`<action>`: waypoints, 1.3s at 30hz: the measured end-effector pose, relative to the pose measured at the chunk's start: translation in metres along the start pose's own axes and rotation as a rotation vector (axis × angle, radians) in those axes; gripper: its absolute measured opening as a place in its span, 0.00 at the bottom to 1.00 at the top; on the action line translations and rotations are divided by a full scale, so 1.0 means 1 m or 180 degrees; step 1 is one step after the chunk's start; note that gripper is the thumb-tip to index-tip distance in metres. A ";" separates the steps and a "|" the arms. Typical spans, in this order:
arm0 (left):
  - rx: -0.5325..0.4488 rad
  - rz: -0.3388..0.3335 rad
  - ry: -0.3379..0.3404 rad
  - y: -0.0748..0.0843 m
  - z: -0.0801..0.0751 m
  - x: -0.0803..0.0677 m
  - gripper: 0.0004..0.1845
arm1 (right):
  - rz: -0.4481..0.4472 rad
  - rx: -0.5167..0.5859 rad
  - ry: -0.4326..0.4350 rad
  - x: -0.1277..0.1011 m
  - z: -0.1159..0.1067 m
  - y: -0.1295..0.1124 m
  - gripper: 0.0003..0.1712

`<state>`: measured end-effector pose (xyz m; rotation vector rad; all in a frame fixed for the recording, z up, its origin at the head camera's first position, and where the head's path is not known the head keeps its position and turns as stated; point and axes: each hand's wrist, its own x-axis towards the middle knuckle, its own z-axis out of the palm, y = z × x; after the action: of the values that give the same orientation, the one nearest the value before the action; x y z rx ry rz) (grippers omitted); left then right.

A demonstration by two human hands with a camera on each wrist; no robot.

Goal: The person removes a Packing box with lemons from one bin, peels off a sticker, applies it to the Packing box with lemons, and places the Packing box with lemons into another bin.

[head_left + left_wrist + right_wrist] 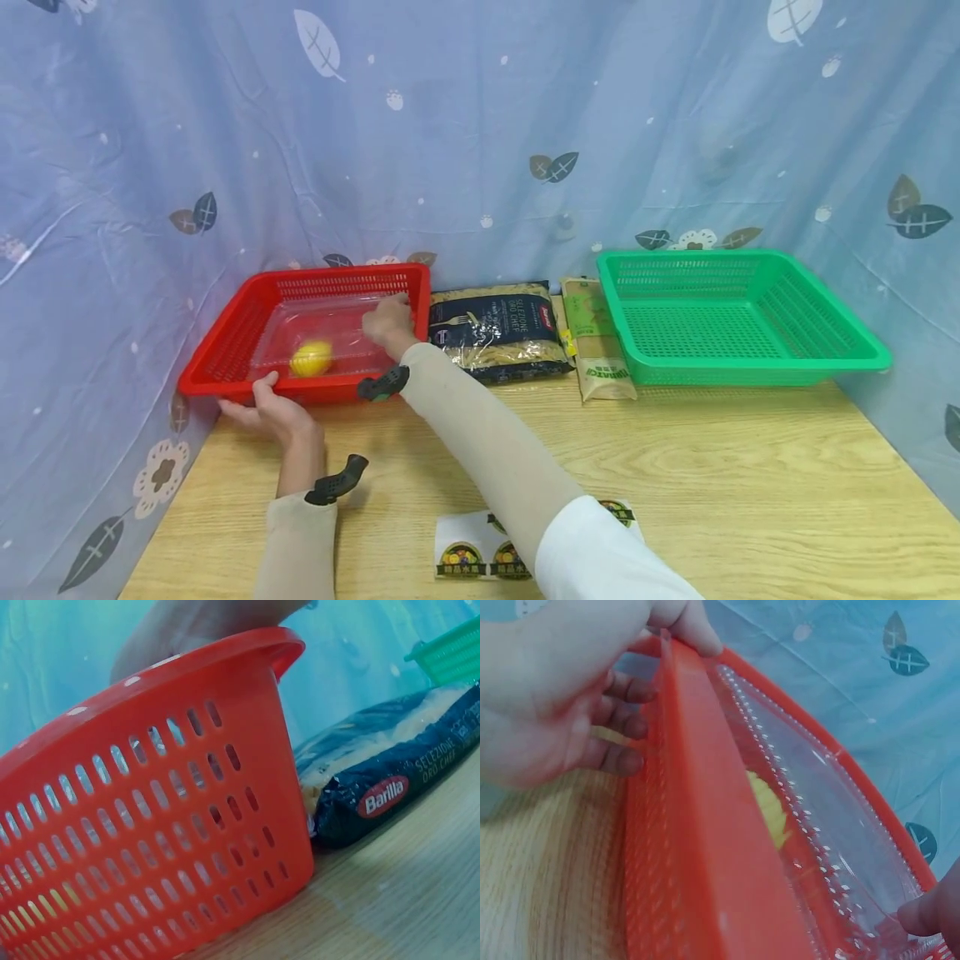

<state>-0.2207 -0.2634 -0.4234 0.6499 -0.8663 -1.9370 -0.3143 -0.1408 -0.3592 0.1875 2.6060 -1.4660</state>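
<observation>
Inside the red plastic basket (225,333) lies a clear plastic container (337,317), with a round yellow object (311,358) beside its near edge. My left hand (270,412) grips the basket's near rim toward the left, thumb over the top and fingers against the outer wall. Reaching into the basket's right part, my right hand (390,321) holds the right end of the clear container (840,810); its thumb (930,911) shows on the plastic, while the other fingers are mostly hidden.
A dark Barilla pasta bag (487,325) lies right of the red basket, then a tan and green packet (596,333). The green basket (750,375) stands at the back right. A sticker sheet (465,558) lies in front, partly under the right arm. A blue curtain (480,125) hangs behind.
</observation>
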 end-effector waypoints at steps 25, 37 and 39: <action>-0.0230 -0.0355 0.0441 0.023 0.010 0.000 0.27 | -0.0249 0.0257 0.0056 -0.006 -0.020 -0.014 0.10; -0.0408 -0.0570 0.0534 0.031 0.012 0.002 0.25 | -0.0688 0.0437 0.0232 -0.007 -0.065 -0.029 0.22; -0.0398 -0.0598 0.0531 0.031 0.011 0.003 0.25 | -0.0700 0.0548 0.0225 -0.009 -0.073 -0.028 0.23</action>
<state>-0.2142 -0.2733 -0.3931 0.8288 -0.5930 -2.0510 -0.3148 -0.0929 -0.2967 -0.0313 2.6244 -1.7890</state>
